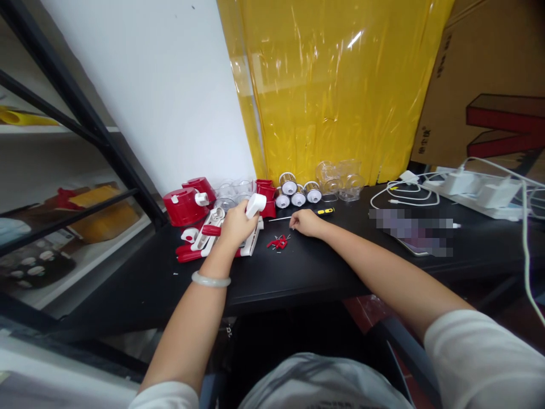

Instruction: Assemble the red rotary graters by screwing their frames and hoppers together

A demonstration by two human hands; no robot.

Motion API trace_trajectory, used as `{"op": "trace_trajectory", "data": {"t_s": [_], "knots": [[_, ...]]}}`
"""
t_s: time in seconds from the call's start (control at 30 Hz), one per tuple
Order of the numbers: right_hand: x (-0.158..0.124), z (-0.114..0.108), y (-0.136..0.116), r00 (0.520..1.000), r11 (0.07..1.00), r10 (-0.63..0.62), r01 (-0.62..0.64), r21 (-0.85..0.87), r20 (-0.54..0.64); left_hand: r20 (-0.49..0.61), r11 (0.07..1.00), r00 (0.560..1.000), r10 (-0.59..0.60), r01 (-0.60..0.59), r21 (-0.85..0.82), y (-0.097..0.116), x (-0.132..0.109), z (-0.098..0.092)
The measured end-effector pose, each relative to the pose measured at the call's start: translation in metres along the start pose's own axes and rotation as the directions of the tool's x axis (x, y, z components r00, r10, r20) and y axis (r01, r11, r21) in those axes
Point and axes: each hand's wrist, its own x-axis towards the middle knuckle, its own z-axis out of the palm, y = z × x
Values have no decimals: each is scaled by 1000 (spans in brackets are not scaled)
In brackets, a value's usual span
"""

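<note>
My left hand (234, 224) is closed around a white plastic part (256, 205) with a rounded end, raised over the table. My right hand (307, 222) pinches thumb and fingers together just above the tabletop; whatever they hold is too small to make out. Beside those fingertips lie small red plastic pieces (281, 242) mixed with several screws. Behind the right hand rests a screwdriver (326, 211) with a yellow and black handle, its shaft pointing left. White and red plastic pieces with long handles (200, 244) are heaped beside and partly under my left hand.
Red round housings (185, 205), clear plastic cups (234, 190), metal-and-white cylinders (297, 196) and clear parts (347, 180) line the table's back. To the right are a partly blurred phone (413, 245), white cables (430, 201) and a power strip (489, 199). A black-framed shelf (85, 122) stands left.
</note>
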Motion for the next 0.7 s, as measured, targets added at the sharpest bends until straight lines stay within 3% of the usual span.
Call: {"op": "trace_trajectory", "data": {"t_s": [0.27,0.57,0.7], "knots": [[-6,11,-25,998,991,-37,31,127,48,10,1000,1000,-4,4,21,2,-2,-2],[-8,14,-24,994,944,-84,55,325,76,13,1000,1000,-5,5,-20,2,-2,-1],[-6,16,-22,996,914,-88,92,396,-27,-10,990,1000,24,-25,-141,3,-1,0]]}}
